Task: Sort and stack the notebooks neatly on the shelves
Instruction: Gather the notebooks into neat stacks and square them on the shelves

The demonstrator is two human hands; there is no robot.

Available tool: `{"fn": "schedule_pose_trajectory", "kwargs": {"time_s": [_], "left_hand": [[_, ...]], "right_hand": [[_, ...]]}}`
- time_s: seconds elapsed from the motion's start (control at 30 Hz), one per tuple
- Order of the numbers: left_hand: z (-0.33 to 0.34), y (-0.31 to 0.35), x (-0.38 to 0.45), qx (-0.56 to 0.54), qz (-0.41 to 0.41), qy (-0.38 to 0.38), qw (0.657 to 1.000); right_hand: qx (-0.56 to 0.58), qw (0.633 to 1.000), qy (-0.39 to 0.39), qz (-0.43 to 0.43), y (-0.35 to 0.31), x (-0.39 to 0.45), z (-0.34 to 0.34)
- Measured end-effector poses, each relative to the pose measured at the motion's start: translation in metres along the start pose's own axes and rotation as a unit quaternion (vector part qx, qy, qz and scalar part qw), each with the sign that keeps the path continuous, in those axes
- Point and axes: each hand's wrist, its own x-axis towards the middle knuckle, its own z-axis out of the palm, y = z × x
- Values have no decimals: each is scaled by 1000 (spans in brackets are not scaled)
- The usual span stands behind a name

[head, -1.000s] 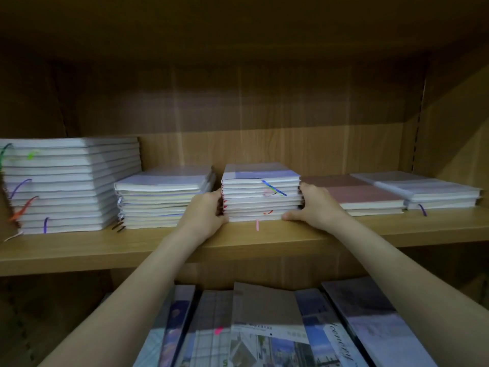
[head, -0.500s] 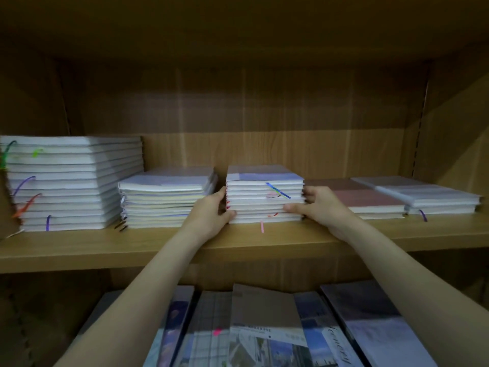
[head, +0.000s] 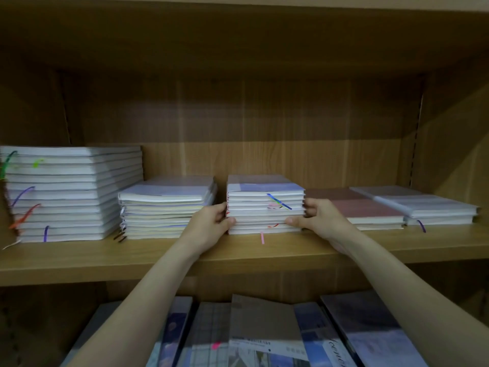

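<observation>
Hands (head: 209,223) (head: 321,221) grip middle stack's (head: 264,207) side edges.

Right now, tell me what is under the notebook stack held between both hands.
The notebook stack sits on the wooden shelf; a pink ribbon hangs out below it. The left hand and right hand grip its sides. Anything beneath its middle is hidden.

A wood-grain back panel (head: 264,115) closes the rear of the bookcase, its upper half in shadow. Right of the panel, a side wall (head: 455,144) carries a vertical strip of peg holes (head: 415,144). Left of it stands a darker side wall (head: 31,109). Above the panel, a top board (head: 238,30) overhangs.
</observation>
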Motion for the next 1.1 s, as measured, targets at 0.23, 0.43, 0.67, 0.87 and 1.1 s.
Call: {"fn": "schedule_pose_trajectory", "kwargs": {"time_s": [0.23,0.43,0.67,0.87,1.1], "left_hand": [[1,1,3,15,12,10,1000],[3,1,2,11,-22,52,998],[3,-1,-1,-22,-20,32,999],[8,4,2,-9,-30,76,997],[5,8,-1,-47,-50,49,996]], "right_hand": [[38,999,-2,-16,2,0,-2],[-54,998,17,-15,6,1,-2],[-73,997,25,-12,2,-3,-2],[-26,999,30,-3,7,1,-1],[-30,999,34,-19,6,0,0]]}}
